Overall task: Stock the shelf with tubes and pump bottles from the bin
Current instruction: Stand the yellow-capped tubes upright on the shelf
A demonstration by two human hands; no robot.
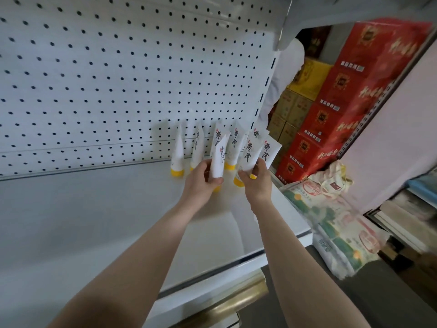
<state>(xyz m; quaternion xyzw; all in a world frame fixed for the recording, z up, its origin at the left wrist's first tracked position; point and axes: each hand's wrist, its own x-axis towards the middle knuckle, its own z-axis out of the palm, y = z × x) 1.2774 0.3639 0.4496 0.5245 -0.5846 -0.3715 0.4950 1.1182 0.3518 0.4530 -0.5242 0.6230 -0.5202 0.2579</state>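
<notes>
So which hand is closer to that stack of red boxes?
The right hand. It holds a tube at the right end of the shelf, on the side where the red boxes stand. The left hand grips another tube further left.

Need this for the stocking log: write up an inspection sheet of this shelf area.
Surface: white shelf, mostly bare, pegboard back.
Job's things: white tubes with yellow caps standing cap-down in a row at the back right; pump bottles and bin not in view.
Clutter: nothing seen.
Grippers: left hand grips one tube; right hand grips another tube.
Cables: nothing seen.
Surroundings: red cartons stacked to the right, printed sacks below.
</notes>
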